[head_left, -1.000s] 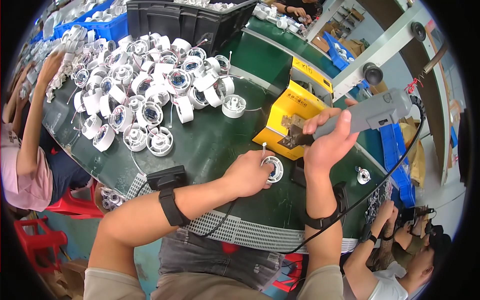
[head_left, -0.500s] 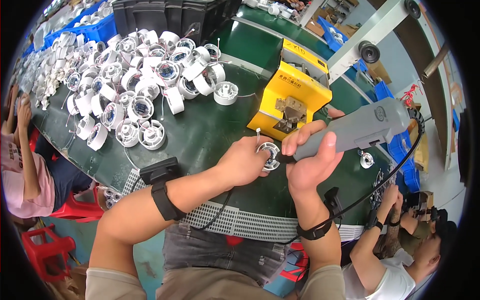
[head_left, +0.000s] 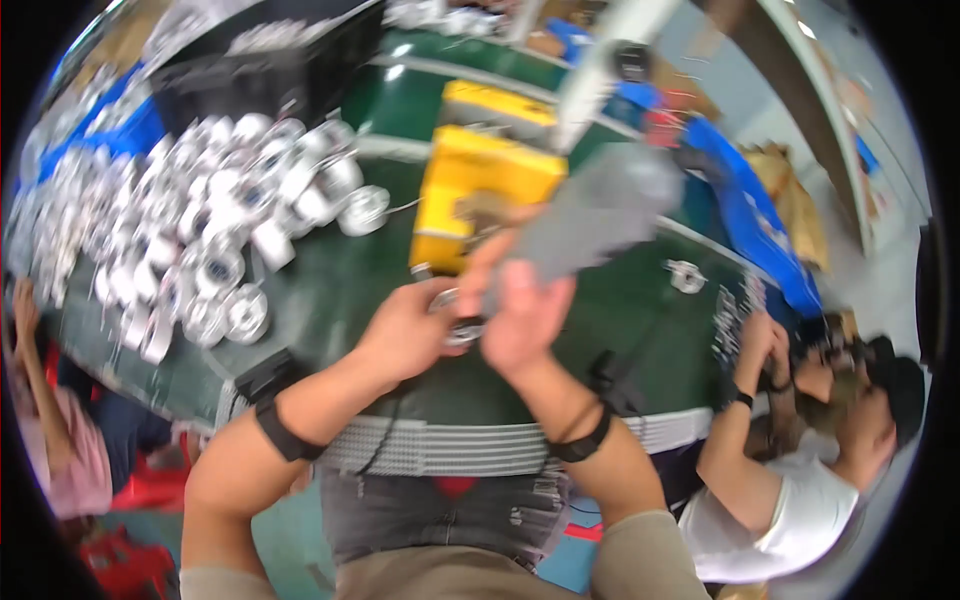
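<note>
My left hand [head_left: 402,332] is closed round a small round white plastic housing [head_left: 463,332], pinching it by the rim above the green bench. My right hand [head_left: 528,318] grips a thick grey electric screwdriver [head_left: 600,212], held slanting with its body up to the right. The driver's lower end points down at the housing; blur hides whether its tip touches. Just beyond the hands stands a yellow screw feeder [head_left: 440,195] with a metal block on its front. A large heap of similar white housings [head_left: 220,270], some with thin wires, spreads over the bench to the left.
A black crate [head_left: 240,85] and a blue bin [head_left: 135,125] stand behind the heap. One loose white part [head_left: 685,277] lies on the bench [head_left: 620,325] to the right. Co-workers sit at the left and right; a white-sleeved person [head_left: 800,510] works close on the right.
The view has swung and blurred, shifting the bench scene left and slightly down. The screwdriver stays in my right hand and the housing in my left.
</note>
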